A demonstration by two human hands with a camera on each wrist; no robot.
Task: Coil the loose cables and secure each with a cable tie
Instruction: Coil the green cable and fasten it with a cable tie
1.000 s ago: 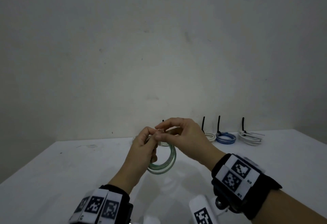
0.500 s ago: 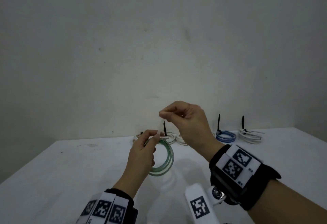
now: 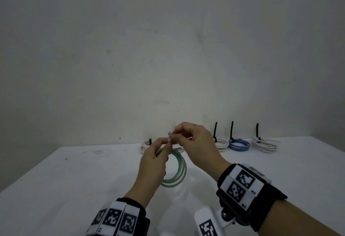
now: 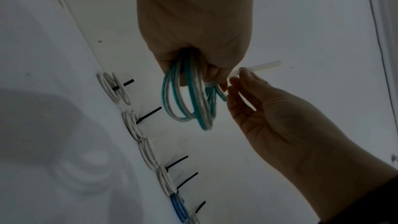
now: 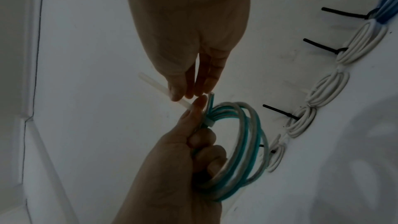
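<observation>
A green-and-white cable coil [image 3: 179, 172] hangs above the white table [image 3: 74, 179], and my left hand [image 3: 166, 145] grips its top with curled fingers. A pale translucent cable tie [image 5: 153, 83] is looped round the bundle, its head [image 5: 208, 123] just above my left thumb. My right hand [image 3: 172, 137] pinches the tie's tail right beside the left fingertips. The left wrist view shows the coil [image 4: 185, 101] below the left hand, the tail [image 4: 259, 66] sticking out, and the right hand [image 4: 237, 78] at it. One cut cable end points up by the tie.
Several tied coils lie in a row along the table's far edge by the wall: white ones [image 3: 221, 144] [image 3: 265, 144] and a blue one [image 3: 239, 144], each with a black tie tail standing up. Another white coil [image 3: 146, 145] lies behind my left hand.
The right hand rose up and away from the coil half a second ago, then came back down to the left fingertips. The left hand kept its grip on the coil.
</observation>
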